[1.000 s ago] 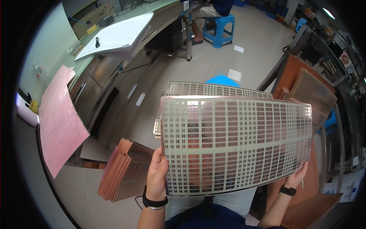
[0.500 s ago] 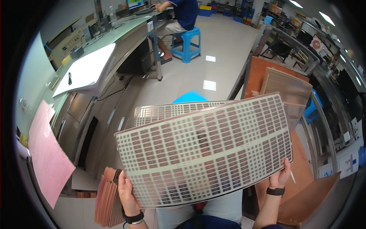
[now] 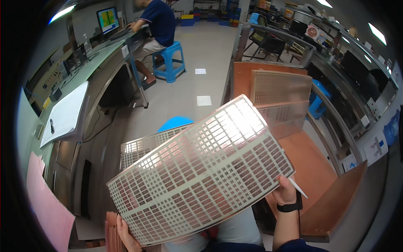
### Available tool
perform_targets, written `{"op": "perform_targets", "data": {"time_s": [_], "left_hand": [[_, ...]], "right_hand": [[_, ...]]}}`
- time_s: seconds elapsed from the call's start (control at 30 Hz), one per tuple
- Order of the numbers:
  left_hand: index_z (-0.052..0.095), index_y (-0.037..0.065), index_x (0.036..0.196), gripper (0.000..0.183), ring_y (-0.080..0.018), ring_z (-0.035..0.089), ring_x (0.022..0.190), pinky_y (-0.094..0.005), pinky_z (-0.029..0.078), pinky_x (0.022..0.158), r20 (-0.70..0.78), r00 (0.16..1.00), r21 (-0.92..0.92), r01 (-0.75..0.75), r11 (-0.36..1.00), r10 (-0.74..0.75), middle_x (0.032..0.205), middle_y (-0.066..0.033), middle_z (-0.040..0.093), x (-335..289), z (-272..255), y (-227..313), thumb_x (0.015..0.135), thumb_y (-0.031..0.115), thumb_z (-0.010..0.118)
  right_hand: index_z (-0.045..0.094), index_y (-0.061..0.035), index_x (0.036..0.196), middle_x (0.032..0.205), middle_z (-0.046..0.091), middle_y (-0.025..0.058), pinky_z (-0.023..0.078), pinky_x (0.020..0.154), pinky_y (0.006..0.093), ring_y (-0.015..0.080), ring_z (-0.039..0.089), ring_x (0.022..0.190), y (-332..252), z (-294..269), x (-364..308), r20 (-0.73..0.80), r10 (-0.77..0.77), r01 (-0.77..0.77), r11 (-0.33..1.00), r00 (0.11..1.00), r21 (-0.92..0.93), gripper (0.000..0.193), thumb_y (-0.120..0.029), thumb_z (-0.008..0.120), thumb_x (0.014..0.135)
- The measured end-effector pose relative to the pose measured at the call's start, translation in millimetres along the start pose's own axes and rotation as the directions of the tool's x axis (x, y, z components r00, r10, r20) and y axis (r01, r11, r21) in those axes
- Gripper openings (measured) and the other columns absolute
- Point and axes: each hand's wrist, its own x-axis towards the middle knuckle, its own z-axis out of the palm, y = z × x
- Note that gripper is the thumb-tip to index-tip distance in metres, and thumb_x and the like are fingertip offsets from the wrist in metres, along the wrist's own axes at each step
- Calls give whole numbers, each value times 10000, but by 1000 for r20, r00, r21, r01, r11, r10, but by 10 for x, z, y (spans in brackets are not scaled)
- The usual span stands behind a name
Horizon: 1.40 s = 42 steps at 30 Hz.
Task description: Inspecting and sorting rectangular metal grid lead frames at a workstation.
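A large printed circuit board panel [image 3: 197, 176], covered in a grid of small copper-coloured patterns, is tilted in front of me with its right end raised. My left hand [image 3: 126, 236] grips its lower left edge; part of that hand is cut by the shadowed rim. Closed on the lower right corner is my right hand [image 3: 285, 192], its thumb on the face of the panel. A thin white pen-like stick [image 3: 299, 188] juts out beside the right hand. Behind the held panel, a second similar panel [image 3: 134, 147] shows partly; its support is hidden.
At right, a metal-framed cart [image 3: 275, 31] holds upright panels [image 3: 279, 88] and copper-brown boards [image 3: 310, 168]. Stacked boards [image 3: 112, 231] stand by my left hand. A pink sheet [image 3: 46, 206] and paper [image 3: 67, 111] lie left. A person [image 3: 161, 23] sits on a blue stool [image 3: 170, 63].
The held panel has shifted left and tilted more steeply, its right end up, and glare now shows on its upper right. Both hands moved left with it; the view turned rightward.
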Motion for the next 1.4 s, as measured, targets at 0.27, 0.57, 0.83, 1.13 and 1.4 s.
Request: {"op": "perform_targets", "data": {"time_s": [0.27, 0.57, 0.83, 1.13, 1.4], "left_hand": [[368, 2, 1299, 385, -182, 597, 996, -344, 545, 808, -65, 996, -6, 61, 998, -61, 1143, -119, 559, -38, -23, -46, 970, 199, 393], [293, 130, 1390, 434, -229, 466, 1181, -436, 382, 1004, 232, 972, -445, 64, 893, 46, 1345, -84, 432, -194, 962, -150, 974, 209, 385], [255, 53, 1381, 526, -339, 589, 1007, -422, 521, 829, 490, 852, -243, 338, 909, -185, 1178, -247, 535, -460, 1676, -148, 938, 224, 481], [420, 1, 1257, 373, -265, 624, 918, -348, 534, 781, 336, 909, -145, 308, 940, -246, 1092, -199, 593, -278, 1253, -350, 931, 169, 489], [478, 10, 1170, 265, -235, 615, 875, -328, 516, 775, 285, 909, -95, 343, 935, -305, 1017, -148, 617, -188, 1367, -370, 940, 142, 468]], "right_hand": [[394, -12, 1286, 1169, 544, 79, 427, 939, 335, 192, 532, 1087, 17, -69, 12, 64, 27, -23, 998, 998, -65, 694, -239, 752, 737], [183, -155, 1397, 1364, 327, 100, 396, 969, 453, 248, 370, 1243, 874, 713, -346, 301, 190, -262, 940, 935, 220, 729, -179, 635, 825], [326, -33, 1319, 1240, 484, 112, 394, 986, 381, 228, 499, 1123, 135, 237, -37, -109, -163, 170, 983, 981, 66, 480, -60, 509, 875], [416, 14, 1262, 1120, 548, 98, 479, 827, 278, 168, 554, 982, -528, -1248, 379, -550, -393, 347, 918, 737, -191, 428, -4, 514, 846], [478, -30, 1134, 1002, 527, 72, 524, 747, 352, 184, 541, 924, 39, -2314, 954, -747, -210, 85, 976, 631, -203, 342, 42, 478, 800]]}}
